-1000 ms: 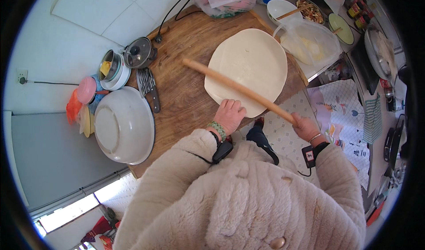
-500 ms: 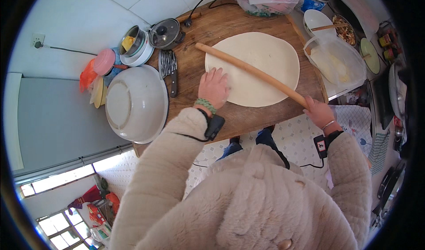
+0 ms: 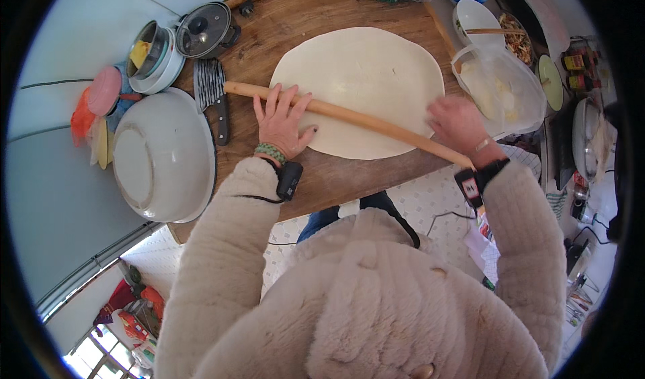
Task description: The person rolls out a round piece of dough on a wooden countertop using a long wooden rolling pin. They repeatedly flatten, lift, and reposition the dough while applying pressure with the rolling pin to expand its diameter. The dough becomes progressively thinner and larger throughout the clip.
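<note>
A broad, flat sheet of pale dough (image 3: 363,70) lies on the wooden board. Slantwise across its near part rests a wooden rolling pin (image 3: 376,123), its right end reaching past the board's front edge. My left hand (image 3: 284,120) lies over the pin toward its left end, fingers spread and stretched out, the tips touching pin and dough. At the dough's right edge is my right hand (image 3: 462,124), slightly blurred, above the pin and off it. Its fingers curl inward; whether they pinch the dough is hidden.
Left on the wooden board (image 3: 302,10) are a cleaver (image 3: 218,104), an upturned enamel basin (image 3: 161,154), a glass lid (image 3: 203,30) and stacked bowls (image 3: 158,63). On the right stand a white bowl (image 3: 478,23), chopped filling (image 3: 516,40) and a plastic-covered pale mass (image 3: 500,93).
My right hand has let go of the rolling pin's right end and moved up to the dough's edge. My left hand has shifted from the dough onto the pin, fingers now spread.
</note>
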Demonstrator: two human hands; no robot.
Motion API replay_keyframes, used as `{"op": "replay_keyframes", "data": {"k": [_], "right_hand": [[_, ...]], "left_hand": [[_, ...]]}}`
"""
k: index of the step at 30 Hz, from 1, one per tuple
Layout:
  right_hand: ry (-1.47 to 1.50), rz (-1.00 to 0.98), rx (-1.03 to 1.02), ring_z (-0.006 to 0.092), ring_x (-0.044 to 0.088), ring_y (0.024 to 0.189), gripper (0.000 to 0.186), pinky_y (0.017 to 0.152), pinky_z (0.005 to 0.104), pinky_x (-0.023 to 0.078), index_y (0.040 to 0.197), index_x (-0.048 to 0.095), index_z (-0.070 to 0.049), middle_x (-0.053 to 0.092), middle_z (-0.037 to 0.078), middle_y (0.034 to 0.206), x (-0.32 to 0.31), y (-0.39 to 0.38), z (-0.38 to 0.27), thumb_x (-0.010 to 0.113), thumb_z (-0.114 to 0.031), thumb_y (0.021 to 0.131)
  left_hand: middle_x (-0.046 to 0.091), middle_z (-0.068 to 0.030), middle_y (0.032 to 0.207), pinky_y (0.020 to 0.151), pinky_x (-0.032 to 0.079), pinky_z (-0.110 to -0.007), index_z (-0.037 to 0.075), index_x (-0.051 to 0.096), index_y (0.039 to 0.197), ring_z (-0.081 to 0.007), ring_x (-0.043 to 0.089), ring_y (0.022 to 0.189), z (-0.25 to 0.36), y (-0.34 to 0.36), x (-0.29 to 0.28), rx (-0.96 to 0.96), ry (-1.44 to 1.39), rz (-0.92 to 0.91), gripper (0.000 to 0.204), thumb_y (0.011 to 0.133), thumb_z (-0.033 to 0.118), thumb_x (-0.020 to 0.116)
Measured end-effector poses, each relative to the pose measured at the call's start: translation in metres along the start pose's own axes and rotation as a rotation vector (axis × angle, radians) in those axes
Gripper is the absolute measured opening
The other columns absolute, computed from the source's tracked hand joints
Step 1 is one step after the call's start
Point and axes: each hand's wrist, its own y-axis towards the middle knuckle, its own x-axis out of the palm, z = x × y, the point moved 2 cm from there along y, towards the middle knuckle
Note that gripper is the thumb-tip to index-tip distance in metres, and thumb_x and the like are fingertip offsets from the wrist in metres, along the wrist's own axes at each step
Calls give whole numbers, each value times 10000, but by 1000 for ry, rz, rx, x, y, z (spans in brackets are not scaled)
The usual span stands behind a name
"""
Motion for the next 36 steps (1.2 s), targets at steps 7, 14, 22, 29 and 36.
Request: {"op": "replay_keyframes", "data": {"k": [7,14,22,29,36], "right_hand": [[292,442,102,351,501,1277,432,1080,446,390,1307,555,-75,566,173,1346,44,170,6,585,-309,946],[69,393,221,297,397,1401,635,1182,456,259,1410,479,-75,464,137,1486,73,189,-4,577,-468,921],[2,363,317,266,375,1422,681,1177,462,239,1413,498,-102,472,105,1492,65,198,-13,565,-543,898],[88,433,327,262,378,1420,696,1189,480,220,1423,492,-109,473,91,1496,72,199,-15,571,-546,888],[105,244,416,271,378,1423,658,1186,472,242,1422,490,-103,460,103,1508,69,183,30,564,-505,907]], "left_hand": [[480,-86,1410,1145,128,-670,201,559,1363,-345,358,1393,-8,-2,2,-28,-49,-11,677,725,344,735],[463,-90,1431,1133,141,-691,219,546,1373,-339,359,1398,-6,0,3,-64,-81,-55,673,736,334,732],[434,-97,1461,1129,137,-700,219,519,1396,-356,327,1416,-5,-1,2,-60,-86,-71,705,735,333,733],[433,-114,1464,1139,127,-688,171,522,1389,-374,328,1411,-7,-1,5,-31,-66,-52,711,724,331,716],[434,-121,1462,1138,130,-689,163,524,1381,-371,319,1415,-6,-1,2,-27,-61,-50,704,725,334,713]]}}
